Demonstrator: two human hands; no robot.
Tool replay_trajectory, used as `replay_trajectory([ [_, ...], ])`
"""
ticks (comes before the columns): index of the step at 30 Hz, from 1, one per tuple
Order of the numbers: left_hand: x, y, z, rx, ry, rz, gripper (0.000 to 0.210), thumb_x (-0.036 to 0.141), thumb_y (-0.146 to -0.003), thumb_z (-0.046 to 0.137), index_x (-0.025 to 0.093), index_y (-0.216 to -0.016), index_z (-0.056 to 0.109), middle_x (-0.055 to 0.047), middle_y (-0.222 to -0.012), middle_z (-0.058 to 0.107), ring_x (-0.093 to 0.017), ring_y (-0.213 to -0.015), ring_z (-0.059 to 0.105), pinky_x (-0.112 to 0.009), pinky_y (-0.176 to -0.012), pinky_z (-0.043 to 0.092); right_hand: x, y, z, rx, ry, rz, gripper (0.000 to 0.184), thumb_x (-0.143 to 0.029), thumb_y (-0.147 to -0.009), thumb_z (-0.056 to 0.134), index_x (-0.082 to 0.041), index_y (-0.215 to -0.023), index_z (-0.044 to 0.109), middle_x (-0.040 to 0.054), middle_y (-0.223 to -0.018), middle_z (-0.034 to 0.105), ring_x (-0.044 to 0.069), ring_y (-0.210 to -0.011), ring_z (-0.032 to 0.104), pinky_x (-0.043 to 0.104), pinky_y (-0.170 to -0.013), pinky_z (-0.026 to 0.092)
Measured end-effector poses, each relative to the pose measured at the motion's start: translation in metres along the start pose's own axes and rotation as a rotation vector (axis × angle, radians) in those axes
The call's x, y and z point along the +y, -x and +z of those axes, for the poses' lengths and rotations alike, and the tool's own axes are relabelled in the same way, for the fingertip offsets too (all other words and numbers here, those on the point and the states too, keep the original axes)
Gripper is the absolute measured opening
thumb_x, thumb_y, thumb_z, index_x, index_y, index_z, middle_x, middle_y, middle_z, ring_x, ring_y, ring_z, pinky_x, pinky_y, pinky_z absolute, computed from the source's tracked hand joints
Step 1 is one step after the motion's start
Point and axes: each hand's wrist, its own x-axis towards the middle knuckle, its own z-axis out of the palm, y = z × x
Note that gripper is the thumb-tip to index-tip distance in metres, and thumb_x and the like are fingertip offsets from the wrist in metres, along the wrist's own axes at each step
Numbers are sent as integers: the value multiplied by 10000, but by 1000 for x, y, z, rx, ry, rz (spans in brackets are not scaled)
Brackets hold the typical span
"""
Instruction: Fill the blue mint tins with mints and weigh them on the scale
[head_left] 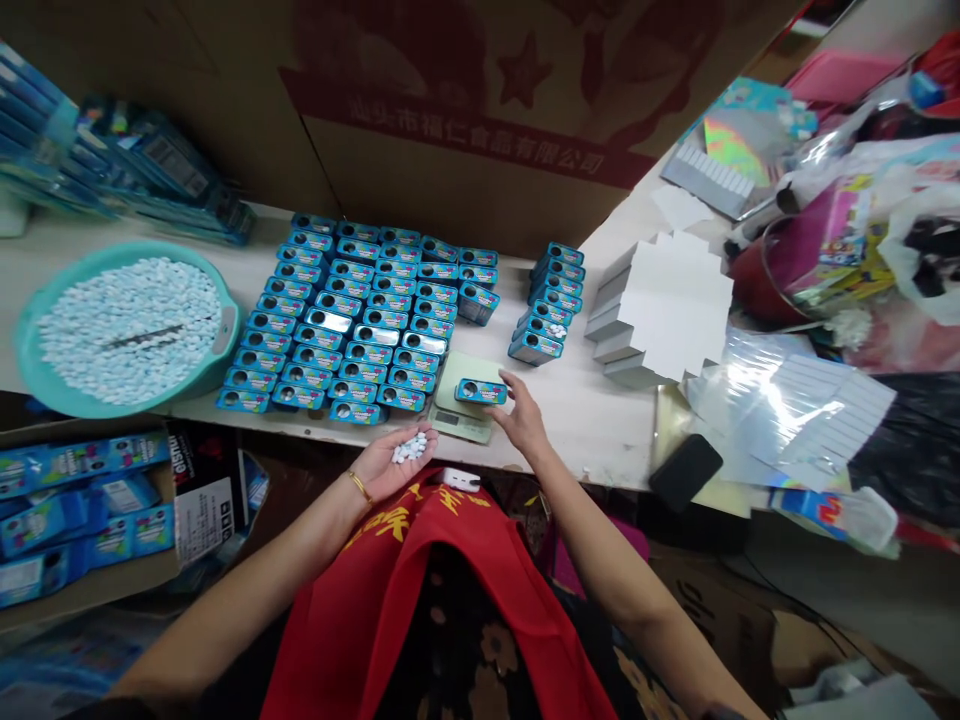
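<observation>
My left hand (391, 464) is cupped palm up in front of the table edge, with a small heap of white and pale blue candies (409, 448) in it. A small blue box (481, 391) with a round dark opening on top stands on a pale green digital scale (459, 425). At the box's right end, the thumb and fingers of my right hand (519, 412) grip it. Left of the scale, many similar blue boxes (349, 330) stand in close rows. A shorter row of them (553, 290) is to the right, the near ones with candies at the top.
A turquoise basin (231, 325) full of candies, with a dark strip among them, is at the left. White card stacks (675, 310) and a black phone (686, 472) lie right. A big carton (450, 120) stands behind; an open carton (202, 490) of blue packs sits below left.
</observation>
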Motion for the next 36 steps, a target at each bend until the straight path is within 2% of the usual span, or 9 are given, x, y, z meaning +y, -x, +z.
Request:
replay_trajectory([
  [3, 0, -9, 5, -5, 5, -4, 158, 58, -767, 479, 52, -864, 604, -134, -792, 648, -175, -770, 631, -262, -691, 530, -5, -8, 4, -82, 64, -39, 354, -232, -745, 516, -178, -1093, 483, 69, -1036, 577, 186, -908, 538, 334, -775, 435],
  [8, 2, -28, 18, -10, 63, 28, 122, 88, -776, 481, 59, -824, 589, -113, -733, 641, -170, -721, 628, -272, -658, 532, -73, -3, -25, -188, 424, -303, 416, -196, -751, 504, -196, -1166, 465, 78, -1095, 558, 233, -974, 468, 359, -807, 368],
  [10, 3, -33, 25, -9, 78, 36, 115, 101, -785, 472, 67, -796, 581, -97, -699, 636, -161, -678, 623, -275, -629, 532, -92, -2, -36, -211, 536, -374, 429, -184, -756, 494, -204, -1183, 458, 74, -1112, 552, 242, -980, 448, 368, -798, 344],
  [15, 2, -38, 35, -25, 62, 45, 95, 114, -783, 489, 90, -748, 574, -65, -655, 627, -140, -617, 609, -258, -585, 529, -96, 0, -42, -218, 649, -369, 408, -185, -751, 502, -188, -1159, 483, 69, -1080, 568, 231, -920, 446, 348, -746, 331],
  [21, 1, -38, 36, -25, 48, 29, 102, 110, -780, 492, 86, -724, 574, -77, -654, 633, -137, -589, 606, -242, -542, 521, -105, 9, -51, -198, 676, -423, 368, -183, -811, 440, -185, -1179, 466, 79, -1114, 553, 224, -1003, 426, 345, -790, 302],
  [25, 1, -39, 38, -44, 20, -7, 143, 130, -798, 468, 64, -778, 593, -101, -678, 638, -152, -618, 620, -239, -541, 521, -93, 9, -50, -194, 633, -341, 369, -193, -781, 485, -186, -1150, 489, 82, -1080, 567, 228, -945, 454, 340, -751, 327],
  [28, 2, -39, 38, -80, 26, -22, 154, 134, -797, 472, 55, -831, 599, -97, -676, 632, -154, -647, 624, -237, -561, 525, -71, 7, -44, -142, 458, -228, 371, -213, -762, 510, -189, -1132, 491, 83, -1054, 567, 232, -943, 470, 346, -771, 364],
  [33, 8, -30, 27, -61, 11, -12, 146, 115, -796, 470, 60, -850, 594, -106, -729, 634, -138, -655, 621, -216, -561, 523, -23, 0, -12, -67, 23, -64, 330, -272, -743, 544, -192, -1060, 502, 59, -990, 575, 195, -903, 525, 324, -779, 425],
  [36, 11, -21, 14, -53, 21, 6, 139, 100, -788, 481, 61, -860, 594, -102, -749, 633, -138, -685, 621, -218, -591, 524, -2, -5, 7, -74, -100, 31, 340, -274, -735, 547, -182, -1059, 498, 54, -981, 577, 181, -860, 546, 313, -733, 451],
])
